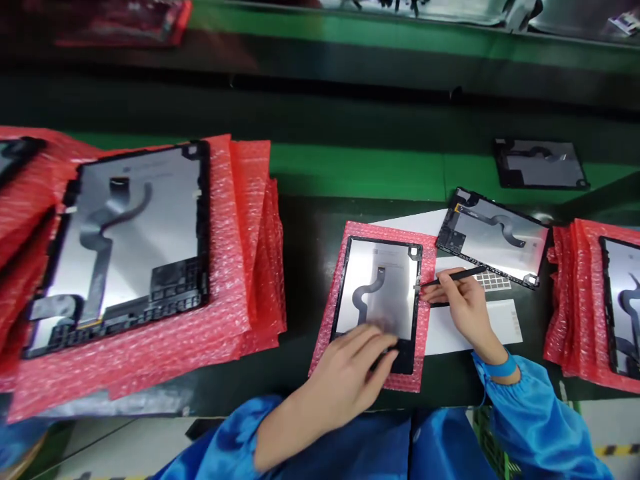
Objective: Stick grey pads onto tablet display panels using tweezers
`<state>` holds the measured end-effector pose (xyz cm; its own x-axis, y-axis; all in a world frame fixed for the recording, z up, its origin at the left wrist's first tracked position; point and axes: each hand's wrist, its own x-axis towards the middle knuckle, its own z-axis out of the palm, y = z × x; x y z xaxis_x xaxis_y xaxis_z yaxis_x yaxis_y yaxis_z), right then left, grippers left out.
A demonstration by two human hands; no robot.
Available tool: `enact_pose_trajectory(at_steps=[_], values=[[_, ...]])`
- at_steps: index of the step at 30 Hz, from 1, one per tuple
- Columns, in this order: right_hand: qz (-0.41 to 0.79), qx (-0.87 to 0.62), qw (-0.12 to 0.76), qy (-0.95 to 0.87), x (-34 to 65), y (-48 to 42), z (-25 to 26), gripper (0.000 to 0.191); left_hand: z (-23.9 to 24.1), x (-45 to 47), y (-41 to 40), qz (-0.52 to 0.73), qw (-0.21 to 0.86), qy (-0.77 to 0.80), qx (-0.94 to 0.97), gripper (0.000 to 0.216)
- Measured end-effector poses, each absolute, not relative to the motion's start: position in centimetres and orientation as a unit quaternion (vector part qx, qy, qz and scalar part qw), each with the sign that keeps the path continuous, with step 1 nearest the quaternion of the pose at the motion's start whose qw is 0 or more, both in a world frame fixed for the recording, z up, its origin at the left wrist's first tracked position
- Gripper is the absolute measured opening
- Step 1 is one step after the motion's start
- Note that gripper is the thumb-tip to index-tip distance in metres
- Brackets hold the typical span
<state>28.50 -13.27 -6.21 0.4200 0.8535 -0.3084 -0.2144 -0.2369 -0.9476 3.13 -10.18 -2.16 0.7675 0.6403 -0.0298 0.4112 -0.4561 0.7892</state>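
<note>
In front of me a tablet screen panel (395, 293) lies face down on pink bubble wrap (365, 230), its silver back and dark ribbon cable showing. My left hand (345, 377) rests over the panel's lower part, fingers loosely stretched and thumb apart; what lies under the fingertips is hidden. My right hand (465, 307) grips slim black tweezers (463, 273), whose tip touches or nearly touches the panel's right frame edge. Beneath that hand are white sheets (480, 320), one bearing a grid of small squares (495, 281).
A second panel (500, 237) lies tilted beyond my right hand, and another panel (543, 163) sits farther back. At left, a large panel (135, 233) tops a stack of red bubble-wrap sleeves (255, 267). More wrapped panels (580, 300) stand at right. A shelf edge (400, 27) runs along the back.
</note>
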Motion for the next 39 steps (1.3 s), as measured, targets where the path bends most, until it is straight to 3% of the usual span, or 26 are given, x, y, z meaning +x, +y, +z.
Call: enact_pose_trajectory(at_steps=[4, 9, 17, 34, 39], values=[[0.465, -0.637, 0.554, -0.266, 28.3, -13.2, -6.1, 0.043, -4.6, 7.3, -8.6, 0.147, 0.214, 0.256, 0.931, 0.035], [0.469, -0.638, 0.531, -0.3, 28.2, -13.5, -5.9, 0.036, -5.4, 7.9, -8.5, 0.139, 0.133, 0.26, 0.946, 0.038], [0.46, -0.642, 0.521, -0.324, 28.0, -13.7, -6.1, 0.025, -5.3, 8.0, -8.8, 0.142, 0.132, 0.265, 0.945, 0.037], [0.472, -0.635, 0.529, -0.306, 28.1, -13.4, -5.8, 0.033, -5.1, 8.5, -8.9, 0.111, 0.129, 0.275, 0.946, 0.049], [0.352, -0.663, 0.584, -0.308, 33.2, -15.6, -3.5, 0.031, -4.1, 8.9, -8.6, 0.085, 0.122, 0.288, 0.946, 0.047]])
